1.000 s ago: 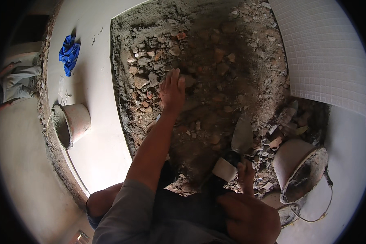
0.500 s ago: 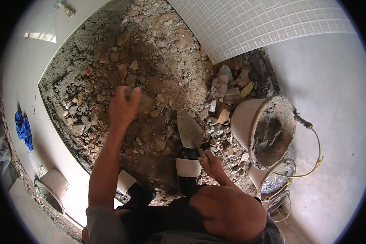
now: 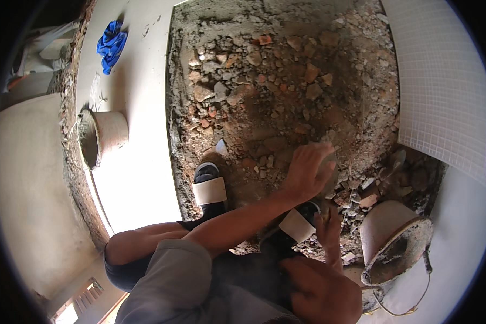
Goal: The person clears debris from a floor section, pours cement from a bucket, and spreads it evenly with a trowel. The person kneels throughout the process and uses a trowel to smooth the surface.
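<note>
My right hand [image 3: 329,224] is closed around the handle of a trowel, low beside my right foot. Its grey blade [image 3: 332,181] points away from me above the rubble. Reaching across from the left, my left hand [image 3: 307,173] is at the blade, its fingers bent and covering part of it. Whether something small is in those fingers cannot be made out. Under both hands lies broken rubble [image 3: 275,116] of brick, stone and dirt.
Pale floor tiles [image 3: 140,178] border the rubble on the left, with a bucket [image 3: 113,132] on its side and a blue cloth [image 3: 111,47]. Small-squared tiling [image 3: 442,92] edges the right. A mortar-stained bucket [image 3: 386,227] stands near right, a second container [image 3: 371,296] beside it. My sandalled feet rest on the rubble.
My view has turned to the left, so the scene sits further right. My left hand has moved from over the rubble to the trowel blade. The trowel stays in my right hand.
</note>
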{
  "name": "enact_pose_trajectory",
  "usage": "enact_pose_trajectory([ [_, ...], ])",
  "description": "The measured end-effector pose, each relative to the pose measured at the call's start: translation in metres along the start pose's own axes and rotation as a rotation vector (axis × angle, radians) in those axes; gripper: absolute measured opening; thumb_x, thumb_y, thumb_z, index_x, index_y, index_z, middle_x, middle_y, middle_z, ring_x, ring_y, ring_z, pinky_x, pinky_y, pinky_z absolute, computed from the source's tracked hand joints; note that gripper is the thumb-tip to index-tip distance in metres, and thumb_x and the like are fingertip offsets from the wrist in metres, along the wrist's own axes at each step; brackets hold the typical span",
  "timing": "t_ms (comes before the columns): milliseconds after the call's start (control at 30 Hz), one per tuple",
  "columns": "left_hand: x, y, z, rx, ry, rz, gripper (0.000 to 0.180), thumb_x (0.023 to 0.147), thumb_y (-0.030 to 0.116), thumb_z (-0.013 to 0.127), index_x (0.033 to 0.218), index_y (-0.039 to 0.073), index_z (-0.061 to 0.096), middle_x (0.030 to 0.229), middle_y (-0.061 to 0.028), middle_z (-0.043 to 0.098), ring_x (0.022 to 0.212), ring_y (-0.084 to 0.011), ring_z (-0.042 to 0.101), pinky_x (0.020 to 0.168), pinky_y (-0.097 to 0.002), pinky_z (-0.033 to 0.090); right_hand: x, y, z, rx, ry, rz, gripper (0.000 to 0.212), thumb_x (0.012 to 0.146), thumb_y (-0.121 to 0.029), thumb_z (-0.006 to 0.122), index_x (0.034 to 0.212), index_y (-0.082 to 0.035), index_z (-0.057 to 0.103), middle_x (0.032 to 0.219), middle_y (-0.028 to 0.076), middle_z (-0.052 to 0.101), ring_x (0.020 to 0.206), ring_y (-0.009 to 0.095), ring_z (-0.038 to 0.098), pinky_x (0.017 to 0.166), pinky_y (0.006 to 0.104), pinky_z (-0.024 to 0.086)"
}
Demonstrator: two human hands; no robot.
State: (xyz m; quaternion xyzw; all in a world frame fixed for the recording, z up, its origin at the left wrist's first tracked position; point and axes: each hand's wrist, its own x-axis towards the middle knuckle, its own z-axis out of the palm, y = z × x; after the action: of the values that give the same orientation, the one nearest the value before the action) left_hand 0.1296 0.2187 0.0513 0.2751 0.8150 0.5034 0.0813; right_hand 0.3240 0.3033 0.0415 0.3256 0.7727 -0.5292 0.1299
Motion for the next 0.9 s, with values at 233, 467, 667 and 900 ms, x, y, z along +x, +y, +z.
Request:
enact_pose_trajectory([
  [233,0.012,-0.05,-0.155,-0.188,0.884,-0.326,0.057,0.098,0.048,0.029,0.124,0.001,0.049,0.126,-0.0183,0.052,0.123,-0.0281,0.046,0.106,-0.0454,0.031,0.109,-0.12,0.081,-0.45,-0.594,-0.391,0.039,0.092,-0.036,0.051,0.116,-0.005,0.052,0.101,0.022,0.063,0.088,0.041,0.062,0.076,0.0485,0.049],
  [467,-0.038,-0.093,-0.265,-0.056,1.188,-0.619,0.067,0.096,0.057,0.027,0.129,0.002,0.045,0.13,-0.0159,0.051,0.125,-0.0278,0.045,0.105,-0.0482,0.029,0.148,-0.148,0.107,-0.525,-0.514,-0.534,0.041,0.094,-0.042,0.045,0.112,-0.005,0.052,0.081,0.02,0.064,0.081,0.04,0.063,0.069,0.0479,0.048],
  [667,-0.075,-0.141,-0.212,0.089,0.896,-0.697,0.04,0.099,0.035,0.041,0.121,0.005,0.055,0.121,-0.0139,0.056,0.117,-0.0271,0.05,0.103,-0.0464,0.032,0.147,-0.119,0.084,-0.152,-0.542,-0.181,0.046,0.094,-0.043,0.049,0.121,-0.005,0.05,0.079,0.019,0.062,0.065,0.032,0.062,0.06,0.0445,0.048],
  [900,-0.055,-0.159,-0.122,0.918,0.058,-0.24,0.053,0.08,0.029,0.068,0.128,0.016,0.051,0.138,-0.0092,0.04,0.131,-0.0255,0.037,0.109,-0.0567,0.022,0.157,-0.135,0.042,0.169,-0.214,0.059,0.044,0.091,-0.033,0.057,0.122,-0.004,0.049,0.074,0.007,0.056,0.055,0.015,0.052,0.051,0.0323,0.044],
])
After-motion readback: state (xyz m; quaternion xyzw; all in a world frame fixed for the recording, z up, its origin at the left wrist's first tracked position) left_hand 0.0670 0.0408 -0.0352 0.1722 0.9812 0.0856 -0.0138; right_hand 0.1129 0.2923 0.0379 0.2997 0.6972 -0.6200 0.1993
